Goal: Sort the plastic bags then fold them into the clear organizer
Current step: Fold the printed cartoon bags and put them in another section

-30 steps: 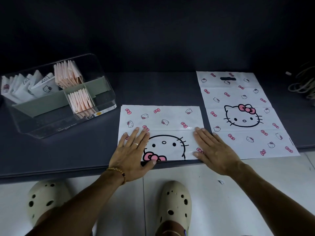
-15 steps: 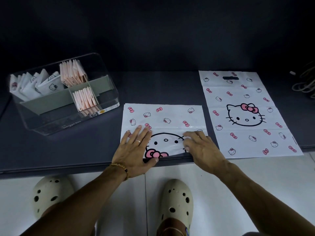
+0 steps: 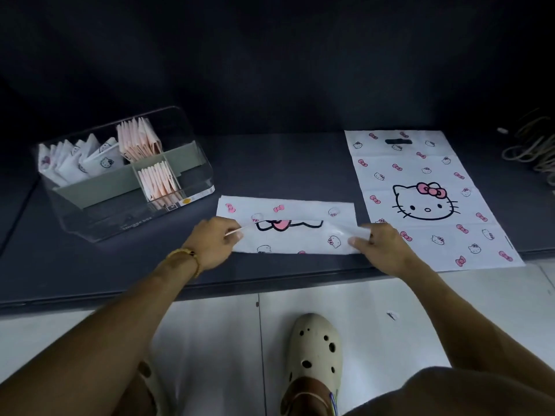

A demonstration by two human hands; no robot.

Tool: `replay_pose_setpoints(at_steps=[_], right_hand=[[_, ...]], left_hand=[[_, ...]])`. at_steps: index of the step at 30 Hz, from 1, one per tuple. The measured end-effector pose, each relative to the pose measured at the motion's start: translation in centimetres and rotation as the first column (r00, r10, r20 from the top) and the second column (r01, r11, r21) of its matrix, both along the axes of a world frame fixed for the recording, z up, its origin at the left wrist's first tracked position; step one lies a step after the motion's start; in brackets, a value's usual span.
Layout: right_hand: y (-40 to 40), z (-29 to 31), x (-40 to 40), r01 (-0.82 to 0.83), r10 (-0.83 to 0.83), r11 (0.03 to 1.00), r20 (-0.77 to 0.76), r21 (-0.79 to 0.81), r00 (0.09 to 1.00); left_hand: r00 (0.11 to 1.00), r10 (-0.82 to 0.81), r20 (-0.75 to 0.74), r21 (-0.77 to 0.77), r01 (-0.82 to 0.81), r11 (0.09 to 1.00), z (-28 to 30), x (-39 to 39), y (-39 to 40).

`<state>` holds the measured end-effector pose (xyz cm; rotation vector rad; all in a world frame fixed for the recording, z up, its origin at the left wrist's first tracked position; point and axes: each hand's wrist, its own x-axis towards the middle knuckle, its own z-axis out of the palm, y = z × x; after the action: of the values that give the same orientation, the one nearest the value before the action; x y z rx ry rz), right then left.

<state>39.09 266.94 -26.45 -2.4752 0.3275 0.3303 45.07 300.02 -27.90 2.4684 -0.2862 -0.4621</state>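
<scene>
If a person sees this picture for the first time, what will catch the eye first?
Probably the two hands, left hand and right hand, pinching the ends of a half-folded Hello Kitty bag at the table's near edge. Next, the flat Hello Kitty bag to its right.

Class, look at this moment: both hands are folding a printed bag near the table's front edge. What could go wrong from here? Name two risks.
1. The left hand and right hand pinch only the ends of the folded bag, so its middle may sag and crease crooked.
2. The flat bag overhangs the table edge beside the right hand; a nudge might slide it to the floor.
</scene>
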Motion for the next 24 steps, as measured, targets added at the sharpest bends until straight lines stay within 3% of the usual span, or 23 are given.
replay_pose_setpoints(at_steps=[1,4,8,14,24], right_hand=[[0.0,-0.2,0.2,0.03,-0.03,0.998,-0.006,0.052,1.0],[0.6,-1.5,0.8,0.107,-0.107,0.994,-0.02,-0.01,0.994],[1.2,-3.0,1.8,0.16,-0.163,0.974,-0.002,-0.157,0.987],[2.0,-4.5,2.8,0.187,-0.158,0.923,0.11,-0.337,0.981],[1.7,-4.6,4.2,0.296,-0.283,0.924,0.089,-0.241,0.955]], left_hand=[[0.998,0.06,-0.016,-0.028,-0.06,0.998,0.0,0.2,0.6],[0.969,0.23,-0.086,-0.059,-0.235,0.97,-0.9,0.5,1.4],[0.921,0.377,-0.101,0.062,-0.372,0.926,-2.5,0.7,1.1],[0.928,0.36,0.097,0.276,-0.372,0.886,-3.0,1.2,0.3],[0.853,0.391,0.345,0.358,-0.505,0.786,-3.3,0.8,0.1]])
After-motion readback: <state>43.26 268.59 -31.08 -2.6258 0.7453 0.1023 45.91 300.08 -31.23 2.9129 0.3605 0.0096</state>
